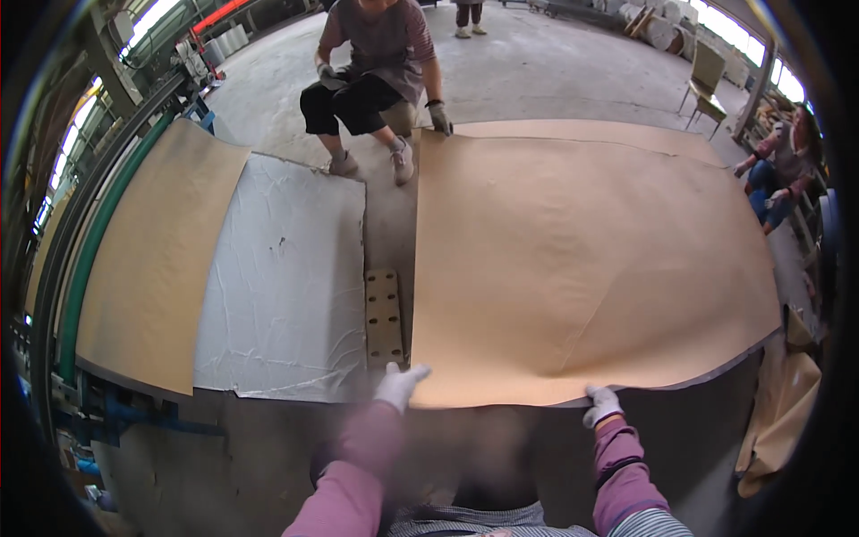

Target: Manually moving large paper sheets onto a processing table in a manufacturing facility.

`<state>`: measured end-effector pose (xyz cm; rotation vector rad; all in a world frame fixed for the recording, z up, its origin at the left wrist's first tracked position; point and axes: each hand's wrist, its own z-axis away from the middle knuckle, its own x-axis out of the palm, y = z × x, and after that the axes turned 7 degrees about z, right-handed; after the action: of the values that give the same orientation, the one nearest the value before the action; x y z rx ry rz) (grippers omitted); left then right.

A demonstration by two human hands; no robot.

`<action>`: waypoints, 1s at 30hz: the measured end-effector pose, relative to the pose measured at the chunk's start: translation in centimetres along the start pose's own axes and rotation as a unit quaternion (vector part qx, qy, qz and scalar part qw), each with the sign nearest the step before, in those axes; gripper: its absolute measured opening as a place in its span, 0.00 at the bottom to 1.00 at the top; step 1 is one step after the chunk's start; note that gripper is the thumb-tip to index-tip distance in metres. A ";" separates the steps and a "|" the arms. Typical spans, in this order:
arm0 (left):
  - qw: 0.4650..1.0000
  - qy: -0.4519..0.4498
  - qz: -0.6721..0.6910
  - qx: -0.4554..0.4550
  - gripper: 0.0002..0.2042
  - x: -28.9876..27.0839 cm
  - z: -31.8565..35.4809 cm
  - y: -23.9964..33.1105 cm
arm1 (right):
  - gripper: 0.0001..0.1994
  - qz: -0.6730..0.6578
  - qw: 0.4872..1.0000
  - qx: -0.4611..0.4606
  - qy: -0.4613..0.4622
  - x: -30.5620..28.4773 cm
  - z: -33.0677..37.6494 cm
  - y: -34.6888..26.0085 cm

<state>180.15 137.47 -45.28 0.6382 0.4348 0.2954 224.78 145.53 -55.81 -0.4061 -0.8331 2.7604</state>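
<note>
A large brown paper sheet [582, 242] lies spread out in front of me, with a dark layer showing under its near and right edges. My right hand [602, 405], in a white glove, grips the near edge of this sheet right of its middle. At the near left corner is my left hand [400, 385], also gloved, thumb and fingers apart, the fingertips over the corner. Whether they press on the paper I cannot tell. Left of the sheet, across a narrow gap, lies a wrinkled white sheet [282, 277]; a brown strip [165, 255] borders it.
A plate with holes [385, 318] sits in the gap. Across from me a seated person [376, 72] touches the sheet's far left corner; another person [783, 170] is by its right edge. A green roller [112, 233] runs along the left. Folded brown paper [783, 416] hangs at right.
</note>
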 end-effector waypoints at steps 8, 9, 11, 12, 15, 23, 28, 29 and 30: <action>0.954 -0.201 0.222 -0.004 0.16 3.8 -7.5 -0.9 | 0.11 0.095 0.991 -0.089 0.029 1.1 -6.7 -9.9; 0.956 -0.236 0.170 0.036 0.14 3.8 -7.6 1.0 | 0.12 0.130 0.984 -0.099 0.068 1.5 -6.0 -13.3; 0.940 -0.286 0.185 -0.003 0.15 3.9 -7.0 3.7 | 0.14 0.006 0.981 -0.195 0.012 2.2 -2.2 -19.1; 0.937 -0.278 0.207 -0.030 0.16 3.7 -6.6 3.8 | 0.15 -0.029 0.976 -0.208 -0.055 4.5 1.3 -19.6; 0.968 -0.193 0.160 -0.029 0.18 5.6 -10.2 -1.0 | 0.19 -0.031 0.968 -0.243 -0.061 4.4 1.4 -13.8; 0.991 -0.102 0.083 -0.006 0.18 8.0 -13.3 0.2 | 0.15 -0.116 0.988 0.001 0.101 7.6 -4.8 0.0; 0.994 -0.046 0.094 0.021 0.17 7.6 -14.3 0.3 | 0.17 0.005 0.993 -0.057 0.106 8.9 -5.3 0.1; 0.994 -0.040 0.099 0.019 0.17 7.1 -14.4 0.3 | 0.17 0.012 0.993 -0.058 0.101 9.4 -5.1 -0.1; 0.995 -0.054 0.080 0.025 0.18 6.6 -14.5 0.4 | 0.18 0.040 0.991 -0.056 0.118 10.1 -4.7 -0.3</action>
<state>178.94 147.75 -57.36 0.7369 0.2888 0.4013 216.94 151.07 -61.39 -0.7851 -0.9297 2.6733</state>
